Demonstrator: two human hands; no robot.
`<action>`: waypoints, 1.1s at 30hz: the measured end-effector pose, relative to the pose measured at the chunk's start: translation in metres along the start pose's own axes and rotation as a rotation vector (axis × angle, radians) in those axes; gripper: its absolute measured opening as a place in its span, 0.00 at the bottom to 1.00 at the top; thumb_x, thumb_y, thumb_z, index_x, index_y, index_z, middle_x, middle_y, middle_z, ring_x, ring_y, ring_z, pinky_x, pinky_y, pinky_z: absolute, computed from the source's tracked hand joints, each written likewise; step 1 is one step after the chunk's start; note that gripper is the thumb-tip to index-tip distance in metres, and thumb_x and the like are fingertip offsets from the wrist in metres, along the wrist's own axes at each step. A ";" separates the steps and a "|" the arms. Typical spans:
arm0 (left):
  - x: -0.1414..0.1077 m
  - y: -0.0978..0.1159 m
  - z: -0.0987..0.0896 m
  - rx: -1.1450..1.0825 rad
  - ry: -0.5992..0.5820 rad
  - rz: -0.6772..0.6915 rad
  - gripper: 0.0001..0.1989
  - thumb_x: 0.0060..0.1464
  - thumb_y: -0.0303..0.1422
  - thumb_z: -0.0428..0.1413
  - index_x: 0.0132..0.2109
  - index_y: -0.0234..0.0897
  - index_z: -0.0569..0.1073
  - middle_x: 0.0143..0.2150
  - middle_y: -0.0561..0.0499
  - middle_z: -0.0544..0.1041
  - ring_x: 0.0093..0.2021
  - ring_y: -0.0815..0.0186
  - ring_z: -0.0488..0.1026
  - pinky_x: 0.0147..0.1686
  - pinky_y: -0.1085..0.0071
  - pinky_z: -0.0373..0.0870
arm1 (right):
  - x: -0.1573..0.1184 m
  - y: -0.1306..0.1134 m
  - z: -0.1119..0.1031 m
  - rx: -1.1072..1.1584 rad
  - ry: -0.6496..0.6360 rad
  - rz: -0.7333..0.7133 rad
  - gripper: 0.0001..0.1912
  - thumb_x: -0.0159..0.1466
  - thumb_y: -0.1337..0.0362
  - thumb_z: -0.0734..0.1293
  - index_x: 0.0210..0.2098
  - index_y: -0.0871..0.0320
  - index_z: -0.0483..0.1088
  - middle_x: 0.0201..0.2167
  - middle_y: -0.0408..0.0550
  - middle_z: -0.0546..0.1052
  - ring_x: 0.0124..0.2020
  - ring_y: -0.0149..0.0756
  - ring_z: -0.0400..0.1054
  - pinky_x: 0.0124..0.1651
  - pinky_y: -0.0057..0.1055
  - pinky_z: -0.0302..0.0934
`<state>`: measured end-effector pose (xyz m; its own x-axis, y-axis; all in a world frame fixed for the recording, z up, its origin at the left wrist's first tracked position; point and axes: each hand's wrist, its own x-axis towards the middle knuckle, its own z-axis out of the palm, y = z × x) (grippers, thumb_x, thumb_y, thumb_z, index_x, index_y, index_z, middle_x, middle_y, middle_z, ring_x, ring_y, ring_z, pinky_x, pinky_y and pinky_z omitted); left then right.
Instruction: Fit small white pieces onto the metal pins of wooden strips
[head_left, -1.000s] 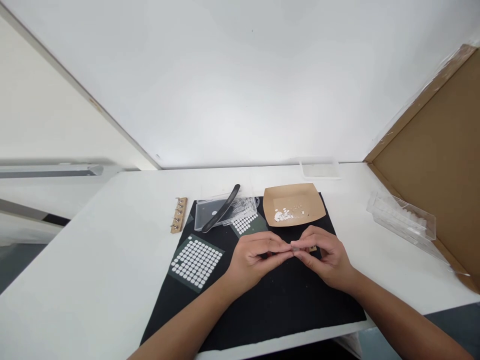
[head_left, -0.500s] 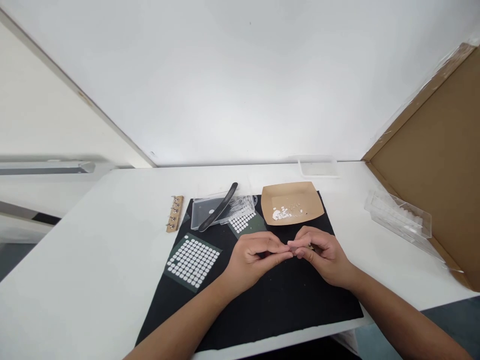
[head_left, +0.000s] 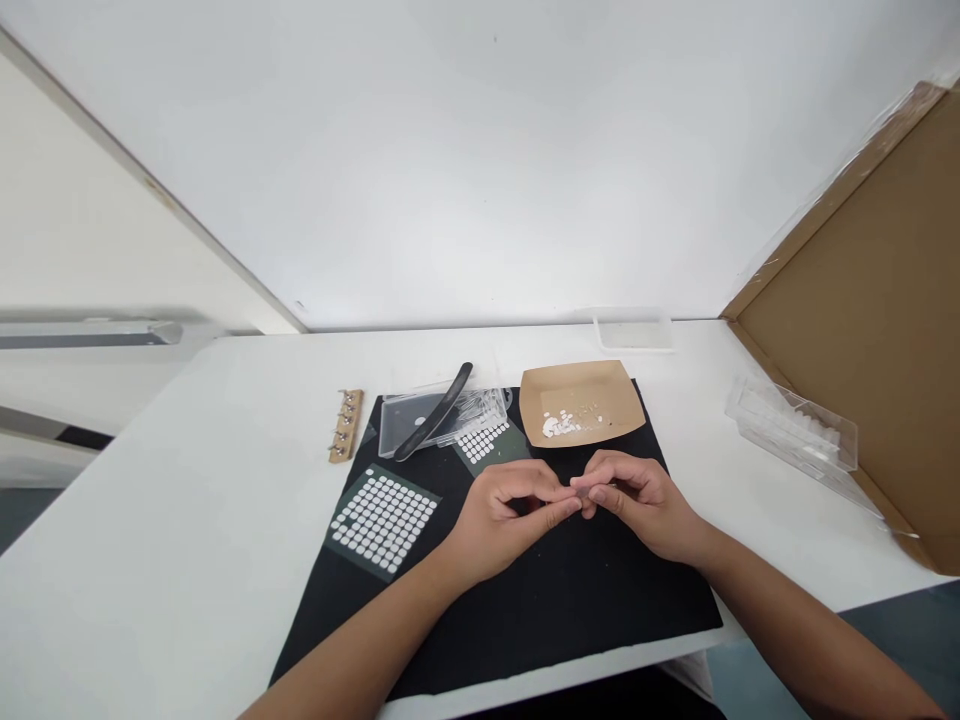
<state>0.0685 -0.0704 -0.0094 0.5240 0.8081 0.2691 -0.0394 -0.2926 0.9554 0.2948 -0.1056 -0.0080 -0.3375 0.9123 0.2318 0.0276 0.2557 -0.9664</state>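
Note:
Over the black mat (head_left: 570,620), the fingertips of my left hand (head_left: 510,510) and my right hand (head_left: 645,500) meet in front of the cardboard tray. Both hands are closed in a pinch. Whatever small piece lies between the fingertips is mostly hidden and too small to name. Left of my hands lies a dark green sheet (head_left: 358,560) with rows of white oval stickers. A second sticker sheet (head_left: 514,450), partly bare, is just beyond my left hand. White bits lie inside the brown cardboard tray (head_left: 622,390).
A black curved nail file (head_left: 433,412) rests across an open clear plastic box (head_left: 390,430) holding transparent pieces. Left of it lies a wooden strip (head_left: 339,450) with metal clips. A clear container (head_left: 791,425) stands at the right by a cardboard panel (head_left: 862,330); a shallow clear lid (head_left: 634,335) is at the back.
My fingertips have shifted slightly against each other, and my right fingers are curled a little differently. A small metallic bit seen by the right fingers is now mostly hidden. The view moved slightly.

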 end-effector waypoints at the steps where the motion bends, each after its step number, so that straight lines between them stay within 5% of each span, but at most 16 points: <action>1: 0.000 0.000 0.000 -0.003 -0.003 -0.008 0.09 0.63 0.36 0.67 0.37 0.37 0.88 0.32 0.44 0.84 0.30 0.65 0.79 0.31 0.72 0.75 | 0.000 0.000 0.000 -0.008 -0.002 0.000 0.11 0.76 0.56 0.69 0.47 0.54 0.82 0.34 0.45 0.78 0.37 0.34 0.76 0.44 0.33 0.73; 19: 0.001 -0.003 0.001 -0.161 -0.022 -0.129 0.12 0.63 0.40 0.67 0.37 0.34 0.86 0.30 0.47 0.80 0.28 0.70 0.73 0.27 0.77 0.68 | -0.002 -0.008 0.001 -0.186 0.063 -0.050 0.10 0.76 0.58 0.68 0.49 0.52 0.82 0.35 0.45 0.78 0.36 0.33 0.75 0.39 0.31 0.69; 33: -0.001 -0.009 0.001 -0.272 -0.045 -0.204 0.12 0.58 0.40 0.71 0.39 0.34 0.86 0.33 0.46 0.81 0.26 0.72 0.73 0.20 0.80 0.67 | -0.001 -0.004 -0.003 -0.349 0.137 -0.288 0.07 0.72 0.68 0.73 0.49 0.52 0.80 0.37 0.46 0.81 0.38 0.35 0.76 0.41 0.31 0.71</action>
<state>0.0695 -0.0689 -0.0183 0.5813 0.8107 0.0693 -0.1521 0.0245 0.9881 0.2978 -0.1065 -0.0045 -0.2513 0.8164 0.5199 0.2735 0.5752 -0.7710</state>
